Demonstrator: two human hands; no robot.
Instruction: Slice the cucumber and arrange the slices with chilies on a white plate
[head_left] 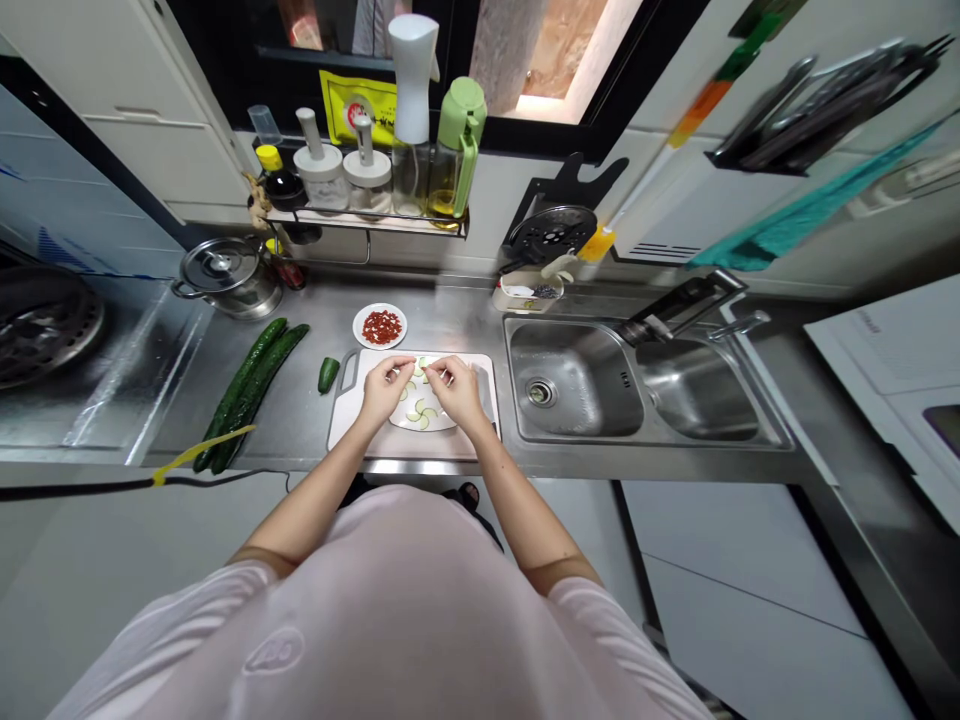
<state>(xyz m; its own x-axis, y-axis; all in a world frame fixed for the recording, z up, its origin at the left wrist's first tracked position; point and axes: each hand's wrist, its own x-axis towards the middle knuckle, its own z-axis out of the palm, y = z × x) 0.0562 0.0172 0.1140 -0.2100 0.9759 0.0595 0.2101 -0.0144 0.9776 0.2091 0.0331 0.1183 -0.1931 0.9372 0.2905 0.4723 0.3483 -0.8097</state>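
Note:
Over a white plate point(403, 416) on the cutting board point(346, 420), my left hand point(385, 386) and my right hand point(454, 388) face each other, fingertips pinched. Pale green cucumber slices point(421, 414) lie in a curved pinwheel on the plate, with more slices partly hidden near my fingers. One slice point(422, 364) shows at the plate's far side, at my right fingertips. What my left fingers pinch is too small to make out. A knife blade point(484, 392) seems to lie at the board's right side, partly behind my right hand.
A dish of chopped red pieces point(382, 326) stands behind the board. To the left are a cucumber stub point(328, 375), two long cucumbers point(251, 390) and a lidded pot point(225, 275). The sink point(574, 380) is on the right. A bottle rack point(367, 218) hangs above.

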